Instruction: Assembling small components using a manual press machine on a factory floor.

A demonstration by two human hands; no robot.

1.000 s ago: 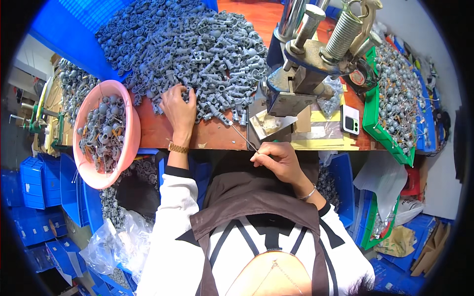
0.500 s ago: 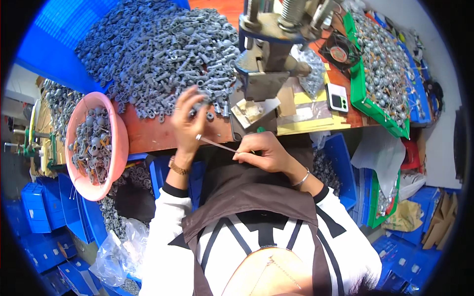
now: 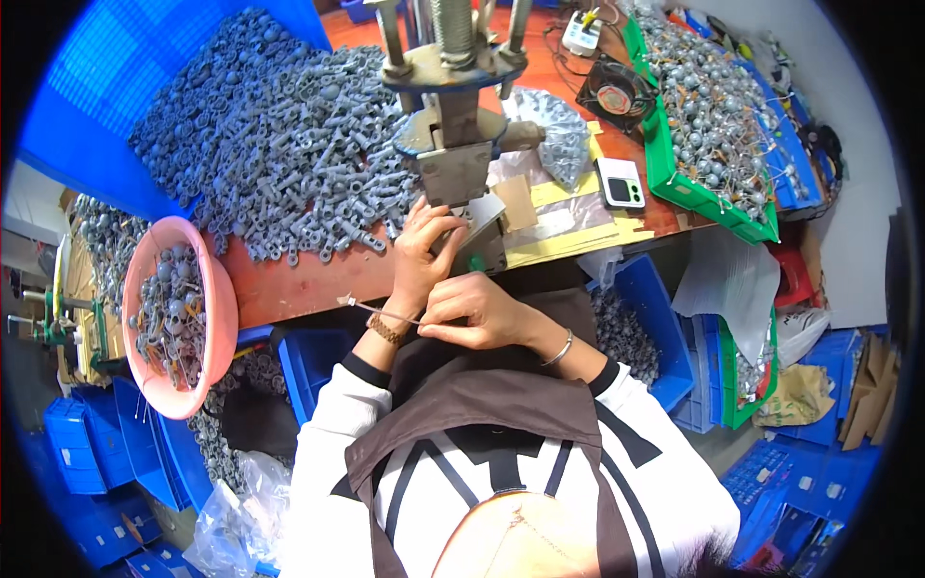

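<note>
since the earlier frame the left hand [image 3: 424,255] has left the heap of grey plastic parts [image 3: 279,144] and come up to the press [image 3: 453,144], fingers curled at its lower jig, seemingly grasping a small part, though that part is hidden. the right hand [image 3: 477,313] is clenched on a thin metal rod [image 3: 385,310] just over the counter [image 3: 299,284] edge. the step looks like seating a piece; next calls for lining rod and part up true.
</note>
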